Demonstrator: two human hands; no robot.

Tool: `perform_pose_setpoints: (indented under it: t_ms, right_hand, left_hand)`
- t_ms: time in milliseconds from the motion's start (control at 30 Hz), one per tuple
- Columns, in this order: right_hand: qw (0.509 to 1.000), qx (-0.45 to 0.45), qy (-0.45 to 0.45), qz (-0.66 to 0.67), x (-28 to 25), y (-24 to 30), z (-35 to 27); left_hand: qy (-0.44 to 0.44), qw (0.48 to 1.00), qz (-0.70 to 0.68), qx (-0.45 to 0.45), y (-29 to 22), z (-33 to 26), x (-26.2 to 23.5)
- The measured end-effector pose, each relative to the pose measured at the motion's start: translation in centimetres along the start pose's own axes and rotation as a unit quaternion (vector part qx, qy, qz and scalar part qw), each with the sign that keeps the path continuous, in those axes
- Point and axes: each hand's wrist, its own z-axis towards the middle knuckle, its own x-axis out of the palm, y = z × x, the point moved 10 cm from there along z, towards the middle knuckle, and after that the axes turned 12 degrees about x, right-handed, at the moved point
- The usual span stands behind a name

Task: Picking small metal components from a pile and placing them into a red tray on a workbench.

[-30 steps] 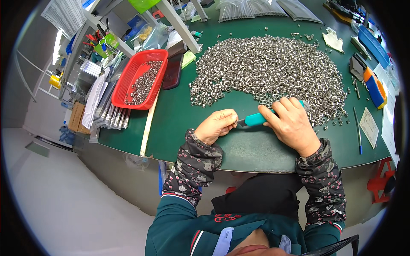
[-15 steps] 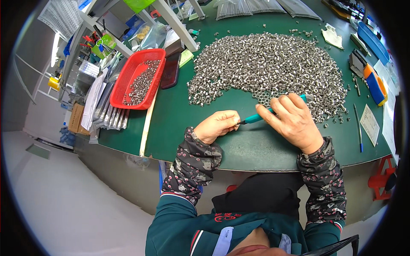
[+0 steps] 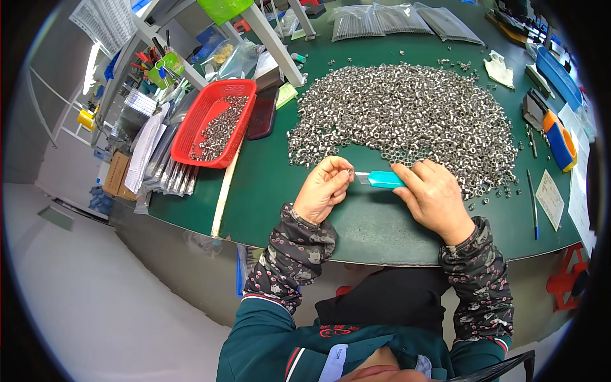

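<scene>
Dark green work table (image 3: pixel 305 191), curved front edge toward the person, fills most of the view.

Broad heap of small silver metal nuts (image 3: pixel 407 114) spread over the table's middle and far half; near edge of the heap reaches the fingers of both hands. A few stray nuts lie loose to the right of the heap.

Red plastic mesh basket (image 3: pixel 213 124) on the left part of the table, well apart from the hands, partly filled with the same kind of small metal pieces. A pale wooden strip (image 3: pixel 226 191) runs from under its near corner to the table edge.

Clear plastic bags of parts (image 3: pixel 394 19) lie at the far side of the table. Blue and orange flat tool (image 3: pixel 560 140) rests near the right edge.

Right hand (image 3: pixel 436 197) lies palm down just in front of the heap, fingers closed around the turquoise plastic handle of a slim tool (image 3: pixel 385 179). The tool lies roughly level between the two hands, its pale tip pointing left.

Left hand (image 3: pixel 328 190) is curled, thumb and forefinger pinched at the tool's tip; something small and silvery sits in the pinch, too small to identify.
</scene>
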Motion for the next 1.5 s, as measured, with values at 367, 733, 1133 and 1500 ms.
perform_pose_setpoints:
  t_ms: [367, 733, 1133, 1500]
  right_hand:
    - [0.998, 0.034, 0.037, 0.032, 0.8, -0.3, -0.1]
    - [1.0, 0.015, 0.006, -0.009, 0.7, -0.1, -0.2]
    - [0.999, -0.018, -0.012, -0.033, 0.4, 0.4, -0.2]
    - [0.998, -0.042, -0.016, -0.053, 0.5, 0.7, -0.2]
  left_hand:
    - [-0.017, 0.999, 0.028, 0.012, 0.0, 0.0, 0.0]
    - [-0.023, 0.997, 0.067, -0.008, 0.7, -0.1, -0.9]
    - [-0.012, 0.998, 0.05, -0.041, 1.1, -0.2, -1.1]
    - [-0.001, 0.998, 0.024, -0.064, 1.3, -0.3, -0.9]
